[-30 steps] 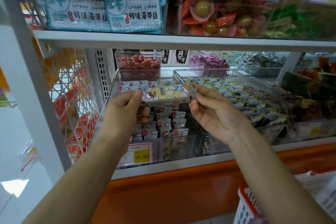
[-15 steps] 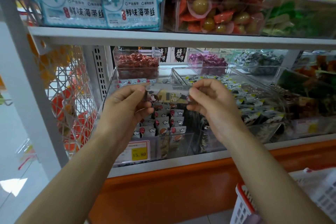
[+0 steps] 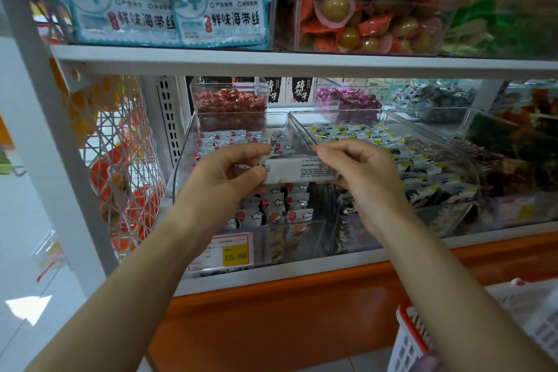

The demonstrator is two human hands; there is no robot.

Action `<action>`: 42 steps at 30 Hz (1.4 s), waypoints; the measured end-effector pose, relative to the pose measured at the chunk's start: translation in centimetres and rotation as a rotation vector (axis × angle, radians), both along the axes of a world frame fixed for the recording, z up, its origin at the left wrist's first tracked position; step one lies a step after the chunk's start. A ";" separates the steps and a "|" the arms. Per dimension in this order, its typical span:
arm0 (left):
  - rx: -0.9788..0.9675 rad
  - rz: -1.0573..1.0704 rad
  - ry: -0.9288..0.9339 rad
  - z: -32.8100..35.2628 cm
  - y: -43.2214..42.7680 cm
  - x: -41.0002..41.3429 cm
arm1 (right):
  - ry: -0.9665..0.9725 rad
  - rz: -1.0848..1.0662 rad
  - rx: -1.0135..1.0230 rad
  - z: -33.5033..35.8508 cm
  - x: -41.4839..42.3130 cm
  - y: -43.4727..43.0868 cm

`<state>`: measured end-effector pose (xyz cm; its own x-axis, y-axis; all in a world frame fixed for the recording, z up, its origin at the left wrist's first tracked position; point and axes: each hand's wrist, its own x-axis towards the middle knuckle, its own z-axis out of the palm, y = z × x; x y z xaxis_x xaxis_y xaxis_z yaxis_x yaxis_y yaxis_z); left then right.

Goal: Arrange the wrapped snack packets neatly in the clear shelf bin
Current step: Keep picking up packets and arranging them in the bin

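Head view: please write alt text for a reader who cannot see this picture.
A person's left-hand grip and right-hand grip hold a long white wrapped snack packet by its ends over a clear plastic shelf bin of small white cloud-print packets. A yellow price tag on its front reads 15.80.
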<state>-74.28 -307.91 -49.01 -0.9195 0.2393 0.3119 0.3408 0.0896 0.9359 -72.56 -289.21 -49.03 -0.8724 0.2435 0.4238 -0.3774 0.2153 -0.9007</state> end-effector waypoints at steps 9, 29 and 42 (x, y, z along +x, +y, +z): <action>0.005 0.036 -0.087 0.3 0.5 0.0 | 0.100 -0.019 0.128 0.0 0.3 -0.4; -0.156 0.066 0.115 0.1 0.0 -0.1 | -0.148 0.187 -0.185 -0.2 -0.2 0.8; -0.420 0.114 0.268 -0.9 2.6 -0.7 | 0.033 -0.143 -0.213 0.1 0.7 3.1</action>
<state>-75.00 -305.31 -49.92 -0.8479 0.2975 0.4389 0.5301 0.4902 0.6918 -71.84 -286.06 -48.96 -0.8089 0.4506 0.3777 -0.3871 0.0754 -0.9190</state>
